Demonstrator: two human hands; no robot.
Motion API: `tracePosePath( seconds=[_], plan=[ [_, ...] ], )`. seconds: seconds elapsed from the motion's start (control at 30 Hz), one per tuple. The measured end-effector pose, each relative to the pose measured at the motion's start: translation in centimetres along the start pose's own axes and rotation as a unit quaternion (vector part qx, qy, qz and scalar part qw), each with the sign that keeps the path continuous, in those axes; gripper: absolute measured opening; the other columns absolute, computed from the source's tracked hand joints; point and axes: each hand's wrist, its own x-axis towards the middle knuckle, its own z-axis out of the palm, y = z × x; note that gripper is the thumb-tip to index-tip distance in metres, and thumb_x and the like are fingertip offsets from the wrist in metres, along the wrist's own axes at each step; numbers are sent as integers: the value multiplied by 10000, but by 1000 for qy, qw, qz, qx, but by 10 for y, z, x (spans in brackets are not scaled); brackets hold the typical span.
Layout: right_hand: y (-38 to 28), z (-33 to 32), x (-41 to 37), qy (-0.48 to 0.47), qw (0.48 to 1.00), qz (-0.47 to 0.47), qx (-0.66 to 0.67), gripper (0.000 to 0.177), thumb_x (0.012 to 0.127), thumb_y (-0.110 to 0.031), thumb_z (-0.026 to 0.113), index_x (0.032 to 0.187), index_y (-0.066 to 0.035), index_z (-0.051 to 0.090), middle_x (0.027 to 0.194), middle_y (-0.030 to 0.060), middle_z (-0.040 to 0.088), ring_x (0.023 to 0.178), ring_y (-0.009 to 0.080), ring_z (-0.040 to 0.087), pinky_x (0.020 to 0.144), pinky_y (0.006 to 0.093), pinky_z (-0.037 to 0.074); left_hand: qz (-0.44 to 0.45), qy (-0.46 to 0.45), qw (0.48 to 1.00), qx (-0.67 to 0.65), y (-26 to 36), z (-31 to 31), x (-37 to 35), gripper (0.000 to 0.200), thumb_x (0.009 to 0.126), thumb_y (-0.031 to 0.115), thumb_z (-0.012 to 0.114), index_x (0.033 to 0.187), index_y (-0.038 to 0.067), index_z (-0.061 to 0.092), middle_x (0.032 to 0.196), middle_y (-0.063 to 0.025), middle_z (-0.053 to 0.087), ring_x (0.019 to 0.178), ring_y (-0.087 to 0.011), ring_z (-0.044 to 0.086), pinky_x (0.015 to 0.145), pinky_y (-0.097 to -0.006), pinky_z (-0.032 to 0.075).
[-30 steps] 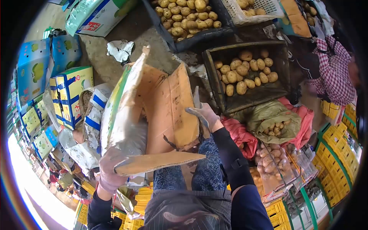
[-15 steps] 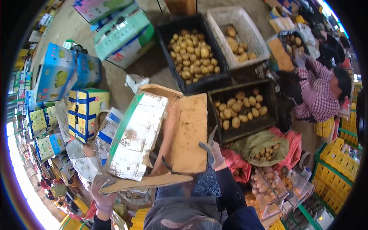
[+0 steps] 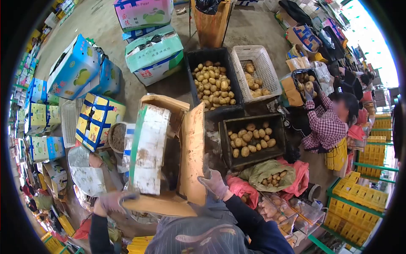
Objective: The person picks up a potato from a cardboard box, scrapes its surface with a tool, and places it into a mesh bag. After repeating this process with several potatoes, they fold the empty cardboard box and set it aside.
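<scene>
An open cardboard box [image 3: 192,156] is right in front of me, its flaps spread and its left flap [image 3: 148,148] a worn white with a green strip. My left hand [image 3: 113,202], gloved and slightly blurred, grips the left corner of the near flap. At the lower right edge of the box, my gloved right hand [image 3: 215,184] is closed on the right flap. Beyond my right hand, a dark crate [image 3: 226,146] holds several potatoes [image 3: 256,134].
A black crate [image 3: 192,84] and a white basket [image 3: 277,80] with potatoes stand ahead. Fruit cartons [image 3: 154,57] and a yellow carton [image 3: 99,120] are to the left. Potato sacks [image 3: 249,171] lie right. A person in a checked shirt [image 3: 327,129] handles potatoes at far right.
The box has turned more upright and its inside shows more. Both hands stay on it, the right one shifted left and lower in view. My view has tilted to show more floor ahead.
</scene>
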Motion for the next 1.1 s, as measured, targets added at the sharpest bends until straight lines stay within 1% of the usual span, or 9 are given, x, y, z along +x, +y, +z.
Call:
tracePosePath(
  seconds=[0.13, 0.27, 0.33, 0.4, 0.57, 0.73, 0.87, 0.9, 1.1],
  plan=[
    [-25, 17, -7, 23, 990, -103, -95, 311, 794, -221, 737, 972, 17, 647, 800, 175, 680, 716, 282, 654, 662, 356, 502, -258, 89, 939, -211, 23, -76, 65, 783, 835, 442, 701, 1452, 86, 376, 1225, -187, 614, 1155, -290, 593, 966, -432, 467],
    [-36, 56, -12, -3, 994, -111, 9, 357, 789, -282, 748, 948, 20, 640, 761, 192, 654, 705, 321, 648, 662, 378, 501, -314, 147, 894, 283, 15, -96, 160, 979, 809, 646, 604, 1509, 68, 237, 1325, -275, 524, 1255, -344, 515, 983, -479, 447],
    [-43, 74, -18, 45, 982, -162, -84, 343, 799, -291, 734, 865, 23, 613, 732, 216, 623, 693, 349, 632, 655, 411, 488, -400, 106, 846, 335, 19, -82, 203, 1056, 741, 621, 690, 1513, 81, 215, 1553, -266, 165, 1364, -483, 311, 1081, -603, 301],
    [-56, 82, -26, -14, 992, -101, -71, 363, 837, -274, 681, 1104, -42, 602, 843, 189, 676, 784, 353, 659, 686, 400, 508, -411, 138, 819, 376, -16, -61, 243, 1149, 694, 613, 737, 1532, 97, 144, 1565, -264, 114, 1370, -552, 227, 1079, -662, 241],
    [-35, 108, -43, 35, 992, -88, -86, 407, 841, -349, 662, 1058, -11, 595, 866, 209, 666, 827, 377, 648, 740, 448, 488, -353, 282, 797, 400, -91, -10, 292, 1199, 628, 529, 806, 1537, 111, 144, 1563, -273, 95, 1418, -533, 41, 1115, -673, 46],
    [-18, 106, -62, 52, 995, -71, -43, 517, 844, -335, 671, 1187, 35, 556, 906, 232, 655, 861, 404, 623, 789, 456, 466, -314, 294, 773, 466, -92, -15, 305, 654, 937, 173, 432, 1537, 129, 175, 1578, -223, 118, 1431, -487, 108, 1101, -683, 122],
    [-31, 86, -53, 82, 996, -3, -21, 365, 804, -266, 737, 987, 24, 613, 763, 207, 639, 733, 358, 639, 678, 418, 490, -415, 357, 787, 285, -90, -38, 296, 665, 903, 123, 470, 1520, 118, 223, 1495, -263, 309, 1288, -459, 434, 1037, -516, 397],
    [-28, 82, -48, 104, 994, -16, -16, 331, 806, -271, 738, 911, 17, 615, 738, 202, 637, 712, 352, 639, 652, 411, 490, -404, 309, 804, 309, -57, -52, 279, 699, 867, 102, 529, 1497, 64, 227, 1216, -265, 577, 1091, -396, 606, 924, -411, 504],
    [-26, 44, -34, 100, 990, 89, -38, 422, 817, -309, 696, 1073, 18, 617, 848, 241, 658, 839, 382, 660, 724, 422, 516, -163, 216, 887, 374, -101, -92, 189, 764, 844, 186, 568, 1516, 178, 205, 1343, -220, 534, 1111, -426, 604, 1007, -473, 443]
  ],
)
